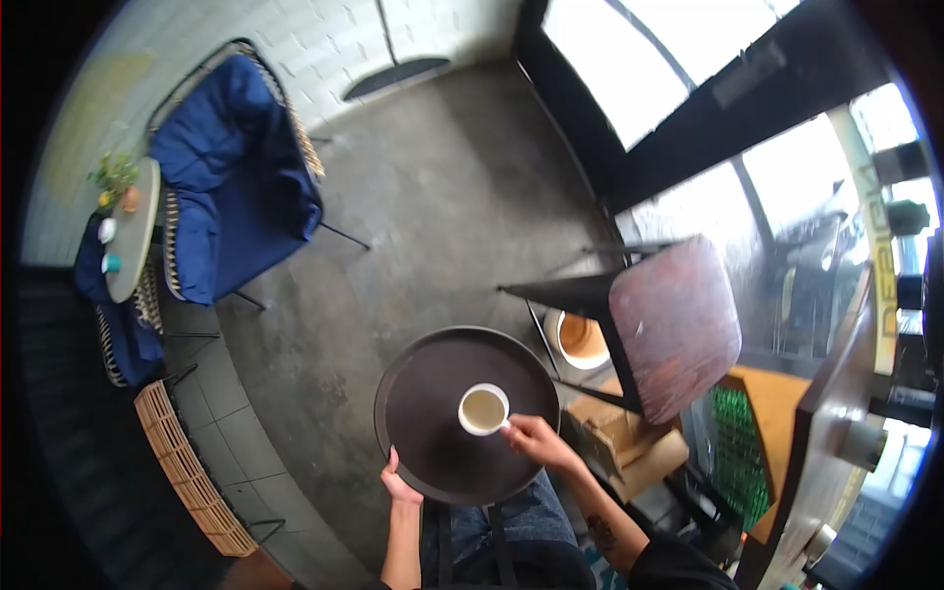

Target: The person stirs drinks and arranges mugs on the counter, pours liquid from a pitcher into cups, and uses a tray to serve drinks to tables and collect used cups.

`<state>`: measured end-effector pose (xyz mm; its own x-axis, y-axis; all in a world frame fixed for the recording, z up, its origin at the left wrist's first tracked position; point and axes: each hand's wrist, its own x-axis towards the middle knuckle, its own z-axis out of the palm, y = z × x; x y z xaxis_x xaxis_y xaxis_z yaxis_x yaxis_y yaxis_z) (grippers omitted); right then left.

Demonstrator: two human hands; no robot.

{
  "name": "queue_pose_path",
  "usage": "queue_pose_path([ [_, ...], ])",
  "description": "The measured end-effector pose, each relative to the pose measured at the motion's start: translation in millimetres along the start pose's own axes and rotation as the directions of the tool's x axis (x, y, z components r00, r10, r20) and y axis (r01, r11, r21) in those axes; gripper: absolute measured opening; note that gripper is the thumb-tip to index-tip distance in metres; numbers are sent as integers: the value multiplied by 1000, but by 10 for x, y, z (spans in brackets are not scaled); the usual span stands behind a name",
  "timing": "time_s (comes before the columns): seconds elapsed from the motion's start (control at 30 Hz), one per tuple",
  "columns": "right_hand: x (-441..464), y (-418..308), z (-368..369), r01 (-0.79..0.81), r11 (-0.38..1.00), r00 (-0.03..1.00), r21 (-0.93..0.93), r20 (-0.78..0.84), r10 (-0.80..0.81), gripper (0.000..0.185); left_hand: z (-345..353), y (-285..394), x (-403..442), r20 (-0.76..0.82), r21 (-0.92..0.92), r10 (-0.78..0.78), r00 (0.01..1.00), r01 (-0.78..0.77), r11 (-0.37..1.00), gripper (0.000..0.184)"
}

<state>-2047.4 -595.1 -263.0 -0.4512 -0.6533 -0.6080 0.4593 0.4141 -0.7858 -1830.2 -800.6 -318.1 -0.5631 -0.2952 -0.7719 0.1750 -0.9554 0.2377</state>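
A round dark brown serving tray is held level in front of my body. My left hand grips its near left rim, thumb on top and the other fingers hidden underneath. On the tray, right of its middle, stands a white cup upright with a pale, milky-brown drink inside. My right hand reaches over the tray's right side, its fingers closed on the cup's handle. Whether the cup's base touches the tray cannot be made out.
A stool stands to the right, with a white bin and a cardboard box by it. At the left are a blue cushioned chair, a small table and a wicker seat. A wooden counter edges the far right.
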Motion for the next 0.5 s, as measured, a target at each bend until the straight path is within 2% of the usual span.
queue_pose_path([
  [0.1,-102,-591,198,120,957,988,-265,123,-90,33,289,117,-293,63,-40,110,992,-108,993,57],
  [0.23,-127,-1211,325,222,904,957,-365,259,-130,34,556,228,-686,95,-125,236,967,-224,967,54],
  [0.3,-115,-1536,470,289,871,925,-398,351,-147,35,619,329,-912,73,-194,290,954,-272,943,53],
  [0.4,-21,-1881,726,212,905,886,-369,463,-19,35,551,423,-1108,-17,-231,389,921,-382,895,51],
  [0.47,71,-2082,977,255,893,854,-370,520,-28,31,440,527,-1198,70,-408,458,886,-393,824,49],
  [0.5,115,-2164,1011,264,901,841,-345,539,-41,28,464,495,-1228,49,-431,500,864,-433,791,49],
])
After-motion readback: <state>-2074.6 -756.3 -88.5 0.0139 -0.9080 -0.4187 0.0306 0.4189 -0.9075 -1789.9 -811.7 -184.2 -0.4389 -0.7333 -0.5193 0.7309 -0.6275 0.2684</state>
